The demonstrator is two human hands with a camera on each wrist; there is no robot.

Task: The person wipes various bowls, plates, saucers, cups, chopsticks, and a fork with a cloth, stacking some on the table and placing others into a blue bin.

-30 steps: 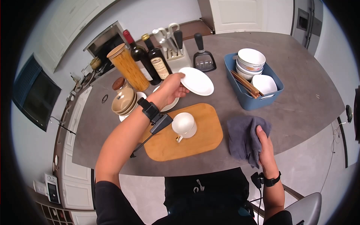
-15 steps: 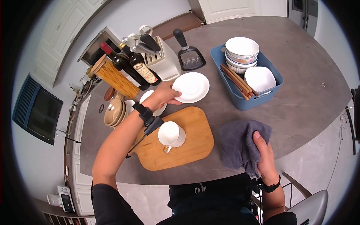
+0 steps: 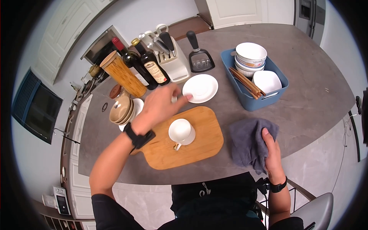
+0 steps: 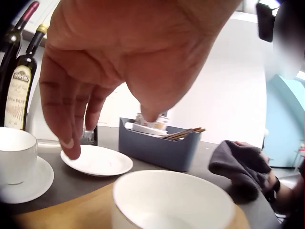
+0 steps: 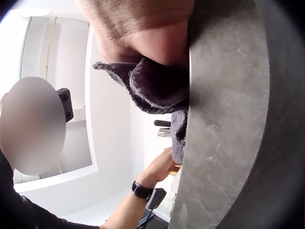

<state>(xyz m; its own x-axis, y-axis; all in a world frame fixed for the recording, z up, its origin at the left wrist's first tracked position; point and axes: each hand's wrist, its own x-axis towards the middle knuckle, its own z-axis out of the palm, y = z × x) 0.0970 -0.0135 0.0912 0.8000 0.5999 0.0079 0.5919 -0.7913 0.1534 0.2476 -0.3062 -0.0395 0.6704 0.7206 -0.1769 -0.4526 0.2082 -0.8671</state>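
Note:
My left hand point(image 3: 161, 105) hovers above the far side of the wooden cutting board point(image 3: 207, 142), holding nothing; in the left wrist view its fingers point(image 4: 62, 114) hang apart and bent downward. Just beyond the fingertips a white saucer point(image 3: 201, 89) lies flat on the counter. A white cup point(image 3: 181, 132) stands upright on the board, handle toward me. Another white cup point(image 4: 16, 160) sits on its saucer point(image 4: 35, 183) at the left in the left wrist view, mostly hidden by the hand in the head view. My right hand point(image 3: 273, 157) grips a crumpled grey cloth point(image 3: 249, 142) near the counter's front edge.
A blue bin point(image 3: 249, 100) with bowls and chopsticks stands at the right. Behind the saucer are a black-handled masher point(image 3: 201, 61) and a knife block point(image 3: 177, 67). Two bottles point(image 3: 155, 71), a pasta jar point(image 3: 124, 76) and stacked beige bowls point(image 3: 122, 110) stand at the left.
My left hand has set the saucer down flat on the counter, let go of it and drawn back to the left. The right hand keeps its hold on the cloth.

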